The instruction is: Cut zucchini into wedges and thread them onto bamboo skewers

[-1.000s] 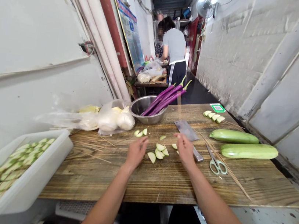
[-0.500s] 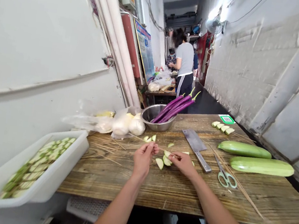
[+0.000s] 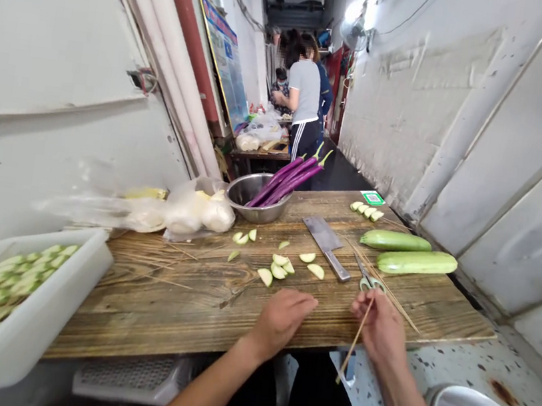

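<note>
In the head view my right hand (image 3: 382, 326) pinches a thin wooden skewer (image 3: 352, 349), which slants down past the table's front edge. It is just in front of the green-handled scissors (image 3: 365, 282). My left hand (image 3: 282, 322) is over the table near its front edge, back of the hand up, fingers curled together; its palm side is hidden. Beyond it lie several half-round zucchini slices (image 3: 264, 277). A cleaver (image 3: 328, 246) rests to the right of them. Two whole zucchinis (image 3: 416, 262) lie farther right, with skewered zucchini slices (image 3: 366, 211) behind them.
At left stands a white bin (image 3: 58, 281) with skewered zucchini pieces. Loose skewers (image 3: 152, 260) and plastic bags (image 3: 189, 212) lie beyond it. Purple eggplants (image 3: 287, 182) lean in a steel bowl (image 3: 257, 211). A bucket (image 3: 490, 402) stands at lower right. People work in the background.
My right hand has moved right and toward me with a skewer, away from the slices. My left hand has drawn back from them. The view has turned to the right.
</note>
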`<state>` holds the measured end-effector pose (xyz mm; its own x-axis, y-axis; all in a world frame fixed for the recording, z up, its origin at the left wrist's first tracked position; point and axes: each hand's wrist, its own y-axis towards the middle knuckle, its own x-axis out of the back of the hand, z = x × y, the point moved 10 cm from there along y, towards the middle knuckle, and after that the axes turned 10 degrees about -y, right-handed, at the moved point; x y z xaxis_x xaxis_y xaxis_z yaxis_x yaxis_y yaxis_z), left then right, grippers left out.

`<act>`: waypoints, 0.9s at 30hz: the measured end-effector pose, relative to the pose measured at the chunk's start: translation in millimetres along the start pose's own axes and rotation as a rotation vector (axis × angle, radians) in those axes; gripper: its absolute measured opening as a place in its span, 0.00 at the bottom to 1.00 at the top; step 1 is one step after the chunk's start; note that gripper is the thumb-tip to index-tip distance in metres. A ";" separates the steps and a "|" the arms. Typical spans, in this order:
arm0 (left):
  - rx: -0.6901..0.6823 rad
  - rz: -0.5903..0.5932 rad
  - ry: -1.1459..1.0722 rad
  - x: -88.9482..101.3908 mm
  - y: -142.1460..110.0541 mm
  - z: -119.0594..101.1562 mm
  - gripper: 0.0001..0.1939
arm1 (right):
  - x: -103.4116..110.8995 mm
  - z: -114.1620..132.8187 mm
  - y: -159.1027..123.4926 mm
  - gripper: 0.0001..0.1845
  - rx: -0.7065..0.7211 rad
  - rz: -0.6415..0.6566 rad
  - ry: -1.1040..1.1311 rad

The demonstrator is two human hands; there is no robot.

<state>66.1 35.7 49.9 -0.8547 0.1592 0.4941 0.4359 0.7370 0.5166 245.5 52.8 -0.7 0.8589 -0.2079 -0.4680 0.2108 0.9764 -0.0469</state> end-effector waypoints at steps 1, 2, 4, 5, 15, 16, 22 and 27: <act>-0.006 0.045 0.125 -2.1 8.4 6.4 0.15 | 17.8 1.0 -0.2 0.13 -0.018 -0.022 -0.036; 0.017 0.068 0.248 -2.3 18.5 16.5 0.16 | 30.1 -0.8 -1.3 0.12 -0.045 -0.017 -0.063; 0.083 0.138 0.440 -7.3 39.1 39.2 0.19 | 40.0 -11.3 -6.8 0.12 -0.109 0.046 -0.112; 0.108 0.193 0.498 -13.5 47.8 49.2 0.20 | 41.2 -17.8 -10.9 0.13 -0.127 0.069 -0.140; 0.358 0.396 0.522 -42.3 65.8 84.7 0.15 | 40.5 -49.0 -24.5 0.19 -0.125 0.076 -0.485; 0.374 0.375 0.481 -40.6 64.4 83.6 0.13 | 39.8 -48.8 -24.6 0.20 -0.121 0.083 -0.511; 0.375 0.081 0.177 -29.1 47.0 74.7 0.09 | 24.1 -40.2 -35.5 0.19 0.022 0.137 -0.769; 0.545 -0.228 -0.457 -17.9 20.2 102.3 0.14 | -5.1 -21.8 -49.6 0.15 0.264 0.172 -1.044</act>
<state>61.3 114.9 -20.1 -0.9910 0.1326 0.0151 0.1335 0.9867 0.0931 220.5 6.7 -15.2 0.8329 -0.1386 0.5358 0.0366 0.9798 0.1965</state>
